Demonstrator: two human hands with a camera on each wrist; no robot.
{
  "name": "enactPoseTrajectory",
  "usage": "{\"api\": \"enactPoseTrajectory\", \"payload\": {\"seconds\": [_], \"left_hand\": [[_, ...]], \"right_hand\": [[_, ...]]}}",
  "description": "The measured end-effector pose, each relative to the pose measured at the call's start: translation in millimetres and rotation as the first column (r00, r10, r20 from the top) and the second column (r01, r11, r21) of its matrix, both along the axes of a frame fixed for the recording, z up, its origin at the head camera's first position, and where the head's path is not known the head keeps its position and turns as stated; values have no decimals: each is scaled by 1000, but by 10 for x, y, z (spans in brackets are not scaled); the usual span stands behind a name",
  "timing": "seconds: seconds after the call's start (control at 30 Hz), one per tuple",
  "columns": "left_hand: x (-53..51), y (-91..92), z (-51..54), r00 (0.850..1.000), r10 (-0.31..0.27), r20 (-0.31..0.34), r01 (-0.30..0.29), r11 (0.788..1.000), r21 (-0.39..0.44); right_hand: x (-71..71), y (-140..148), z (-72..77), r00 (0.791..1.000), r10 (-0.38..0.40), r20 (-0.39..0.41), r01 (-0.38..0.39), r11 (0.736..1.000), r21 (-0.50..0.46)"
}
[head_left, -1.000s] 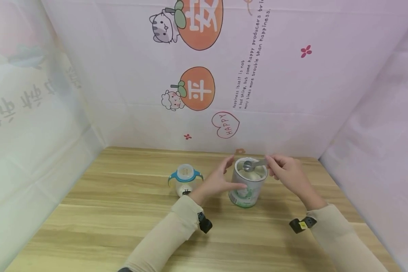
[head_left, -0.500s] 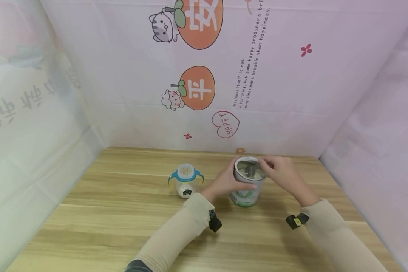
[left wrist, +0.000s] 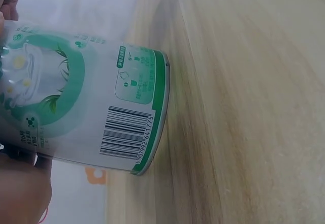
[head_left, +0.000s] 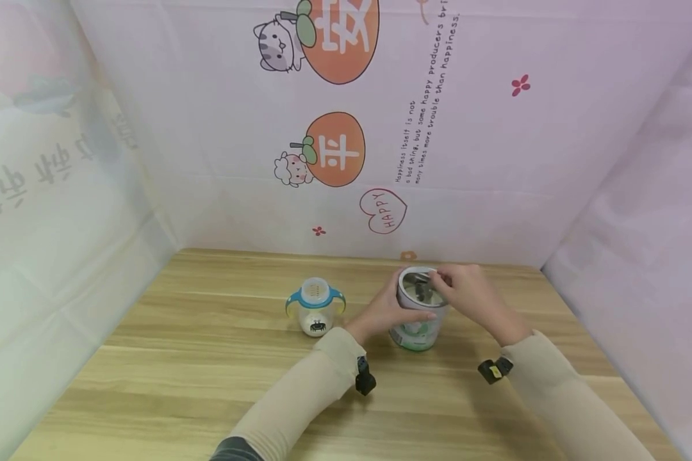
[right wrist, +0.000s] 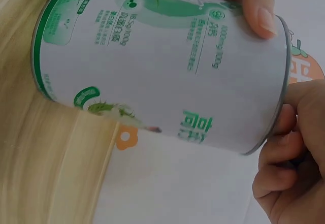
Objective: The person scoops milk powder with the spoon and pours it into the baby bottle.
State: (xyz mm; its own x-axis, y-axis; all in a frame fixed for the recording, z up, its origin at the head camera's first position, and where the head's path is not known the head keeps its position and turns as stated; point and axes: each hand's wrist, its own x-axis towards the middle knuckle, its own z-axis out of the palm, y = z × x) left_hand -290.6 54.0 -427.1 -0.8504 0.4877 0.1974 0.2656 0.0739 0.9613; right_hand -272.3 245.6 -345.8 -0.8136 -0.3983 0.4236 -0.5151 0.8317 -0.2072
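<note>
Two hands at work on a can, seen from the head and from both wrists. The left hand (head_left: 387, 312) grasps the can (head_left: 418, 331), its thumb laid across the near side below the rim and its fingers round the far left side. The can stands on the wooden table (head_left: 207, 358), mouth upward, close to the back edge; its wall is white with green printing, and a barcode (left wrist: 126, 132) near the base shows in the left wrist view. The right hand (head_left: 473, 293) is placed at the right side of the open rim, its thumb and curled fingers pinching the handle of a grey metal spoon (head_left: 423, 291). The bowl of the spoon lies inside the can, over pale contents; its exact depth cannot be told. In the right wrist view the curled fingers appear just beside the rim, the spoon itself hidden. To the left of the can, near the left wrist, a clear cup (head_left: 316, 314) with a blue collar and two side handles stands upright, a dark figure printed on its front. A patterned cloth (head_left: 467, 224) hangs behind the table.
</note>
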Motion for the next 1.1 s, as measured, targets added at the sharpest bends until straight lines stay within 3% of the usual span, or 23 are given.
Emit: {"api": "enactPoseTrajectory", "payload": {"seconds": [0.17, 0.77, 0.93, 1.1], "left_hand": [[-1, -14, 0, 1000, -26, -16, 27, 999, 17], [-14, -33, -7, 998, -57, -28, 57, 998, 9], [-13, -33, -9, 996, -83, -36, 84, 996, 29], [-22, -35, -13, 997, -68, -32, 69, 998, 12]], "right_hand": [[-4, -104, 21, 1000, -4, 16, 3, 998, 60], [12, -244, 34, 993, 105, 58, -113, 983, 142], [15, -249, 54, 985, 108, 135, -120, 989, 84], [7, -203, 112, 956, 124, 266, -116, 992, -47]]}}
